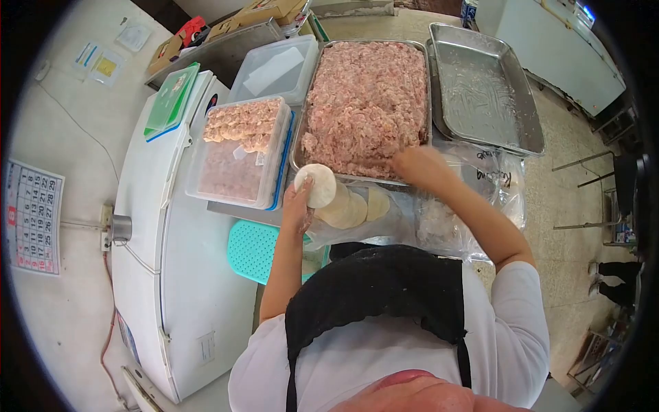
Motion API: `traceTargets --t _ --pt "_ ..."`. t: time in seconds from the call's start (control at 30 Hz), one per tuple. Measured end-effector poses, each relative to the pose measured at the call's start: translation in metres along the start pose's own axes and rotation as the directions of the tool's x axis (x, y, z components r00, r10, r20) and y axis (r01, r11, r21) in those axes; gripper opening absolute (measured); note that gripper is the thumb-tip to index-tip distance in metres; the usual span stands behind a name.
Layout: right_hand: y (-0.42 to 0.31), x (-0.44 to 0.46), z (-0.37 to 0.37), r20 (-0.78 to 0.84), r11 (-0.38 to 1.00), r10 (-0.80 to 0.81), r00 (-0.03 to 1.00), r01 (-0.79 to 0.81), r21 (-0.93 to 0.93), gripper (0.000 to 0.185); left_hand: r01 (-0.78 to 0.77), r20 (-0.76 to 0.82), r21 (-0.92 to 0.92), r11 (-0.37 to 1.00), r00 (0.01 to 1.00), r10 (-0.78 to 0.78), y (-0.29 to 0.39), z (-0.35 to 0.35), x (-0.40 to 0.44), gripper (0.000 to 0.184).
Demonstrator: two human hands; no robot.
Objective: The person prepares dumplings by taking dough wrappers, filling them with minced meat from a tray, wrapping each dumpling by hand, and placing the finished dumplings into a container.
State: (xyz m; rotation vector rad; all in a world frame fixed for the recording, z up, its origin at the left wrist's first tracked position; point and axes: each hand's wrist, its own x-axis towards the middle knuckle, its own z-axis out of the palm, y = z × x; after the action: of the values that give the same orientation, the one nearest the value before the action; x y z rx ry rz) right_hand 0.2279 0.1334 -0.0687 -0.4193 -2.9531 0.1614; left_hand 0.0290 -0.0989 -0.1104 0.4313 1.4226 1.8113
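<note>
Round pale dough wrapper [317,185] lies in my left hand [298,206], whose fingers are wrapped around its left edge, just below the meat tray's front left corner. My right hand [415,167] is at the front right edge of a large metal tray [430,103] filled with pinkish ground meat [367,103]. Motion blurs the fingers of that hand, and what they hold, if anything, cannot be made out. More round wrappers [349,209] lie overlapping on plastic in front of the tray, to the right of my left hand.
Clear container [237,154] with rows of filled dumplings stands at left, near an empty lidded box [274,69]. An empty metal tray [480,89] is at right, above plastic bags [446,226]. A turquoise perforated basket [252,250] sits lower left. Another person's legs [614,281] show far right.
</note>
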Motion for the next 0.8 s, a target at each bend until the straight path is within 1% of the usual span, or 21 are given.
traceTargets --t 0.03,0.07,0.13,0.17,0.23,0.27,0.33,0.37,0.4,0.43,0.5,0.53,0.6,0.63,0.7,0.8 --pt "-0.010 -0.007 0.007 0.023 0.998 0.008 1.000 -0.009 0.054 0.033 0.026 -0.005 0.027 0.999 1.000 -0.026 0.001 -0.002 0.001 0.031" --pt "-0.018 -0.011 0.011 0.048 0.994 0.017 0.999 -0.022 0.109 0.032 0.039 0.056 0.123 0.992 0.997 -0.046 0.001 -0.006 0.001 0.030" --pt "-0.023 -0.013 0.010 0.065 0.989 0.064 0.996 -0.072 0.128 0.033 0.042 0.178 0.309 0.950 0.979 -0.101 -0.001 -0.015 0.002 0.028" --pt "-0.024 -0.014 0.009 0.075 0.986 0.086 0.993 -0.096 0.135 0.034 0.053 0.218 0.342 0.938 0.967 -0.134 -0.004 -0.018 0.002 0.028" --pt "-0.012 -0.012 0.016 0.007 0.957 0.114 0.993 -0.112 0.268 0.034 0.063 0.292 0.412 0.909 0.936 -0.197 -0.008 -0.020 0.002 0.027" --pt "-0.007 -0.006 0.019 -0.028 0.936 0.129 0.991 -0.113 0.332 0.035 0.067 0.305 0.415 0.907 0.929 -0.208 -0.008 -0.021 0.005 0.028" --pt "-0.011 0.013 -0.002 -0.040 0.970 0.141 0.989 -0.130 0.205 0.033 0.085 0.328 0.419 0.904 0.914 -0.238 -0.007 -0.021 0.007 0.028" --pt "-0.015 0.022 -0.010 -0.044 0.980 0.146 0.988 -0.139 0.140 0.032 0.065 0.361 0.444 0.893 0.900 -0.245 -0.004 -0.021 0.008 0.028" --pt "-0.019 0.030 -0.011 -0.006 0.989 0.146 0.989 -0.146 0.017 0.031 0.042 0.394 0.469 0.882 0.884 -0.252 0.004 -0.017 0.009 0.028" --pt "-0.028 0.033 -0.011 0.038 0.995 0.103 0.994 -0.103 -0.015 0.031 0.017 0.427 0.493 0.870 0.866 -0.259 0.009 -0.016 0.009 0.028" --pt "-0.045 0.035 -0.009 0.127 0.997 0.027 0.992 -0.018 -0.072 0.031 -0.020 0.484 0.477 0.879 0.840 -0.244 0.001 -0.027 0.017 0.029" --pt "-0.051 0.036 -0.004 0.152 0.996 0.037 0.988 -0.025 -0.081 0.031 -0.039 0.513 0.465 0.884 0.826 -0.234 -0.002 -0.031 0.021 0.029" --pt "-0.061 0.036 0.014 0.204 0.994 0.066 0.977 -0.047 -0.097 0.030 0.028 0.506 0.425 0.905 0.821 -0.263 -0.003 -0.036 0.025 0.030" --pt "-0.059 0.037 0.017 0.181 0.995 0.097 0.979 -0.102 0.020 0.030 0.061 0.502 0.402 0.913 0.819 -0.276 -0.002 -0.037 0.026 0.030" --pt "-0.045 0.034 0.020 0.142 0.946 0.167 0.976 -0.199 0.254 0.029 0.104 0.519 0.397 0.912 0.794 -0.316 -0.004 -0.041 0.029 0.031" --pt "-0.028 0.028 0.005 0.132 0.926 0.197 0.971 -0.229 0.301 0.033 0.150 0.567 0.381 0.912 0.742 -0.359 0.009 -0.037 0.034 0.031"
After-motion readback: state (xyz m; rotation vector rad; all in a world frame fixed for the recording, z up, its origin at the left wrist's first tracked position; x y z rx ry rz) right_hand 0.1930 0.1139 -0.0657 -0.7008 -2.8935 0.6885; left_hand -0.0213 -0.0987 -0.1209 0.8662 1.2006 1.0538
